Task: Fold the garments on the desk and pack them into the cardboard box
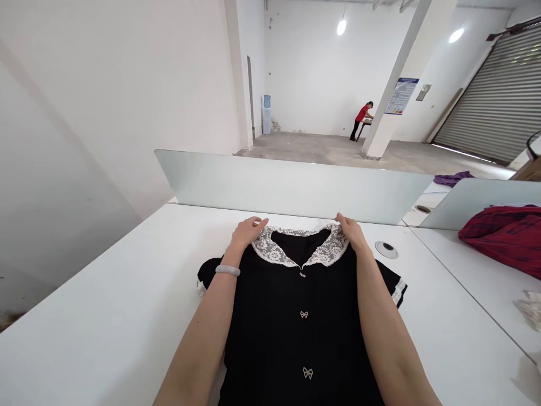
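A black short-sleeved blouse [270, 321] lies front side up before me, with butterfly-shaped buttons down its middle. Its lower end runs out of view, so it could also be a dress. The wide collar [270, 248] is white floral lace, and white lace trims the sleeve ends. My left hand [247, 233], below a pale bangle [227, 270], is closed on the collar's left side near the shoulder. On the opposite side, my right hand [351, 232] grips the collar's right edge. Some fingertips of both hands are hidden.
The blouse rests on a white table [122, 316]. A frosted divider [287, 180] stands along its far edge. To the right are a cable hole [386, 249] and a dark red plaid cloth [502, 237]. Far off, a person in red [361, 117] bends over a small table.
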`<move>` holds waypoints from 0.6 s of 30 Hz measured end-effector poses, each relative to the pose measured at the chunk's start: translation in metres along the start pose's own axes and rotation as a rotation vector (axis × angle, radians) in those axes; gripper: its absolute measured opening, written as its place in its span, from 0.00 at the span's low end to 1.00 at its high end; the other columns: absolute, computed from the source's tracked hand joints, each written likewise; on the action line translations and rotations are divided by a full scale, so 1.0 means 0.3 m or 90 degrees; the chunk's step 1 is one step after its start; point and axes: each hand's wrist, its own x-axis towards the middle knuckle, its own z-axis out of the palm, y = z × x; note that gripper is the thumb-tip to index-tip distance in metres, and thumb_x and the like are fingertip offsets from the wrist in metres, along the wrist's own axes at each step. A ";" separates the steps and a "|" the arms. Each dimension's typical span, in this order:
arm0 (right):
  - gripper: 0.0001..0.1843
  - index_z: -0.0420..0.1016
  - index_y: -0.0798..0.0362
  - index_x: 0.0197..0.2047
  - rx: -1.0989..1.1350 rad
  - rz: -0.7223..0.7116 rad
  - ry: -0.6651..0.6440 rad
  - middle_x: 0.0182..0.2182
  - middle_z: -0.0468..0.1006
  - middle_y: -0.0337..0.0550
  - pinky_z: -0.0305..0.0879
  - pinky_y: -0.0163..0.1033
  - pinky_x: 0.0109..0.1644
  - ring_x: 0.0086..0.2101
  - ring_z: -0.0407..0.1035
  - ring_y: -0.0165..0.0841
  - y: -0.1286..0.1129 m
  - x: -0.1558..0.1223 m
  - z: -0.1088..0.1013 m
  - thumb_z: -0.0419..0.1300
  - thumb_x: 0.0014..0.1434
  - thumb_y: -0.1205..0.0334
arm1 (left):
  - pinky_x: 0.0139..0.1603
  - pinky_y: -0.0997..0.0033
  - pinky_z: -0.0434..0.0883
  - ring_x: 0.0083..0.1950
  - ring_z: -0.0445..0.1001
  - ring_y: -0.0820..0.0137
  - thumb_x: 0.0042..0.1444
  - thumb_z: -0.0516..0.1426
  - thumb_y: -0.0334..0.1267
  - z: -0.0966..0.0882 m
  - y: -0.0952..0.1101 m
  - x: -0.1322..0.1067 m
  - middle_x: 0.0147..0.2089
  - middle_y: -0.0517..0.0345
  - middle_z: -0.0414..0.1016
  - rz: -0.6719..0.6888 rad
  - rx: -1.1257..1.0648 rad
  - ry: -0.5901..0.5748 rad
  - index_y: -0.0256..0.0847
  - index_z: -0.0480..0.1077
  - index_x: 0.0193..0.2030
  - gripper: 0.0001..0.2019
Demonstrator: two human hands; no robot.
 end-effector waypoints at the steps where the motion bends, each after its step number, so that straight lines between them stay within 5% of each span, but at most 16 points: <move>1: 0.33 0.74 0.55 0.47 0.011 0.019 -0.031 0.42 0.77 0.52 0.61 0.41 0.46 0.42 0.69 0.40 0.010 0.003 -0.020 0.47 0.57 0.37 | 0.43 0.69 0.68 0.50 0.72 0.60 0.55 0.46 0.62 -0.006 -0.015 0.003 0.53 0.51 0.74 0.008 -0.005 -0.005 0.44 0.70 0.50 0.28; 5: 0.27 0.75 0.55 0.42 -0.025 -0.001 -0.164 0.35 0.76 0.46 0.60 0.36 0.37 0.35 0.68 0.36 0.029 0.000 -0.076 0.62 0.46 0.42 | 0.40 0.73 0.68 0.45 0.74 0.63 0.54 0.53 0.54 -0.026 -0.041 0.002 0.46 0.55 0.77 0.045 -0.006 -0.033 0.42 0.73 0.39 0.18; 9: 0.19 0.72 0.55 0.32 -0.076 -0.109 -0.098 0.25 0.72 0.39 0.57 0.34 0.31 0.28 0.64 0.31 0.014 -0.003 -0.044 0.56 0.53 0.45 | 0.36 0.72 0.66 0.39 0.73 0.66 0.59 0.47 0.49 0.000 -0.029 0.004 0.40 0.55 0.76 0.068 0.004 0.016 0.41 0.69 0.37 0.16; 14: 0.17 0.74 0.53 0.40 -0.193 -0.047 0.037 0.36 0.76 0.47 0.61 0.38 0.42 0.39 0.68 0.38 0.004 0.000 0.034 0.52 0.57 0.51 | 0.37 0.69 0.64 0.43 0.71 0.62 0.61 0.46 0.46 0.053 -0.023 0.005 0.41 0.51 0.74 0.058 0.050 0.080 0.42 0.66 0.39 0.13; 18: 0.27 0.72 0.52 0.52 -0.205 0.001 0.011 0.45 0.76 0.52 0.62 0.41 0.46 0.45 0.69 0.41 0.030 0.000 0.014 0.51 0.58 0.44 | 0.34 0.68 0.64 0.42 0.72 0.59 0.60 0.46 0.52 0.037 -0.032 0.003 0.42 0.49 0.75 0.033 0.076 0.054 0.42 0.68 0.39 0.18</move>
